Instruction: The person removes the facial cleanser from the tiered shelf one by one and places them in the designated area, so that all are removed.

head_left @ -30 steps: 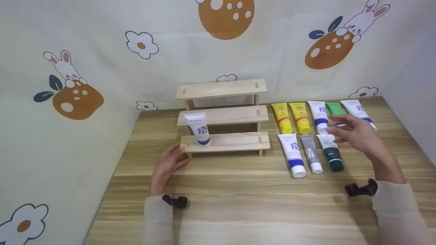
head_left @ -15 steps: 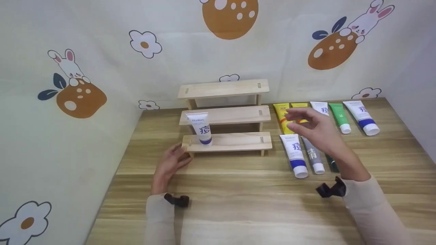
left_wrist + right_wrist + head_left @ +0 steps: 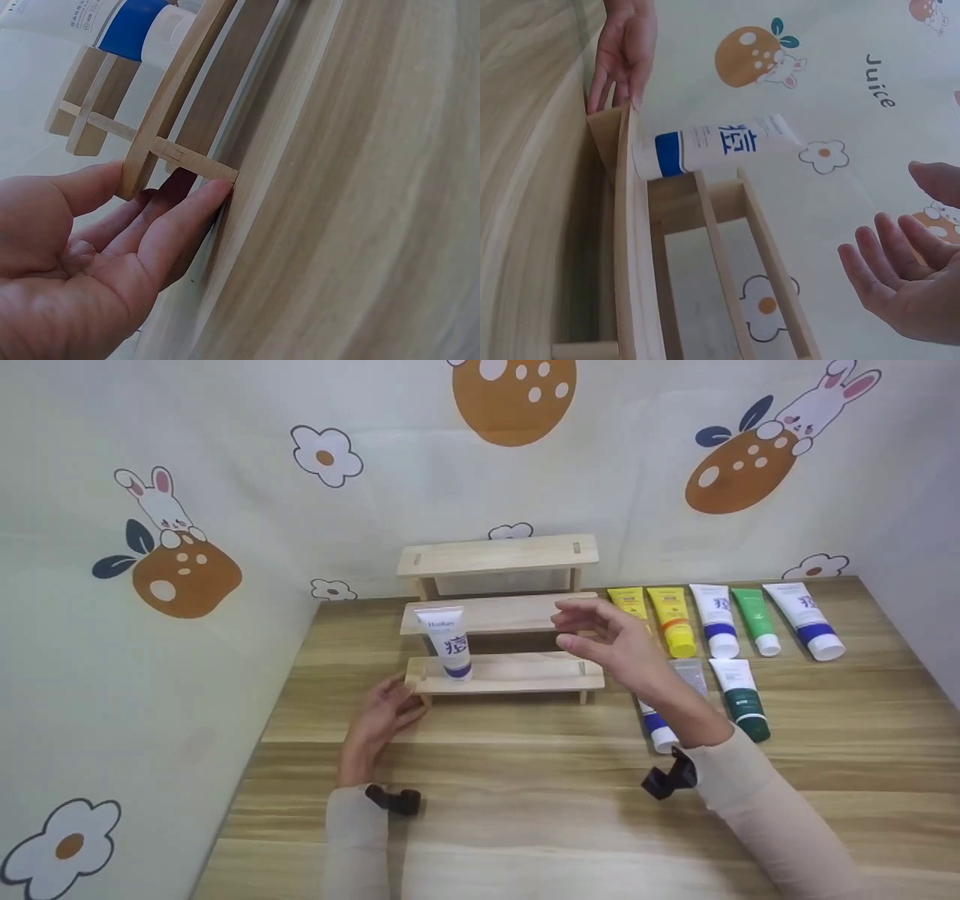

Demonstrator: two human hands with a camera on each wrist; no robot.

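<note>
My left hand holds the left end of the lowest tier of a three-tier wooden display rack. In the left wrist view its thumb lies against the board's edge, with the fingers by the leg below. A white squeeze tube with a blue band stands cap down near the left end of that tier. Nothing is in my right hand, which hovers by the rack's right end with its fingers loosely bent. In the right wrist view this right hand is apart from the upright tube.
Right of the rack, tubes lie in two rows on the wooden table. Behind are yellow tubes, white-and-blue ones and a green one. In front, a grey tube is partly covered, beside a white-and-dark-green tube. A patterned cloth hangs behind.
My right hand has moved left, from above the right-hand tubes to the rack's right end, empty throughout. The left hand stays at the rack, and the view has shifted slightly.
</note>
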